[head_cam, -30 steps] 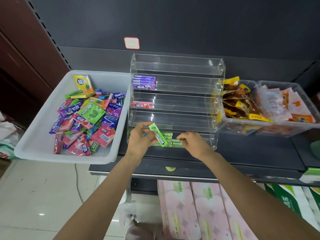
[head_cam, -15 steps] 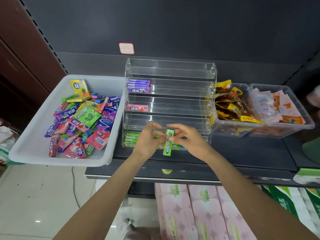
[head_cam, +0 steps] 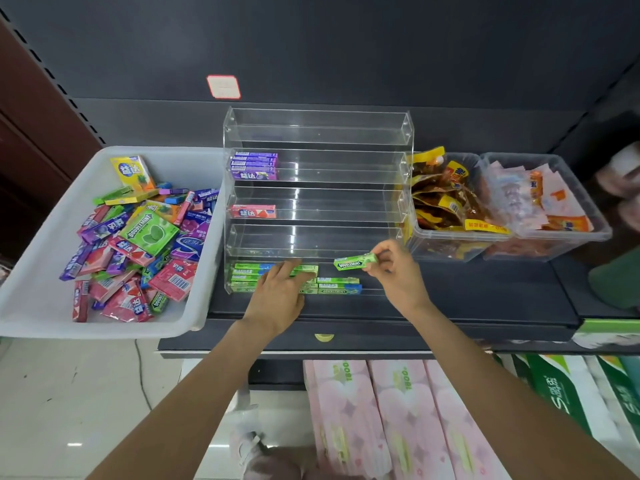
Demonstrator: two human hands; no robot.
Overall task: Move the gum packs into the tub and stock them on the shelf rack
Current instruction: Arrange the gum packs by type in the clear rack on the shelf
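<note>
1. Since half a second ago, the green gum stick (head_cam: 355, 262) has passed from between both hands to the right hand (head_cam: 398, 271) alone and swung from upright to lying flat, and the left hand (head_cam: 280, 289) has dropped onto the packs in the rack.
2. The right hand pinches the stick by its right end, thumb and fingertips curled round it, just above the bottom tier of the clear rack (head_cam: 317, 133). Held level with the label facing up, it probably matches how the row lies.
3. The left hand rests with straight fingers on the green packs (head_cam: 337, 285) already in that bottom tier, likely steadying or squaring them to make room.
4. Higher tiers hold a purple stack (head_cam: 254, 165) and one pink pack (head_cam: 252, 211); the top tier looks bare.
5. To the left, touching the rack, a white tub (head_cam: 52, 237) holds a mixed heap of gum packs (head_cam: 138, 237), so much stocking remains.
6. To the right sit two clear bins of snacks (head_cam: 498, 206).
</note>
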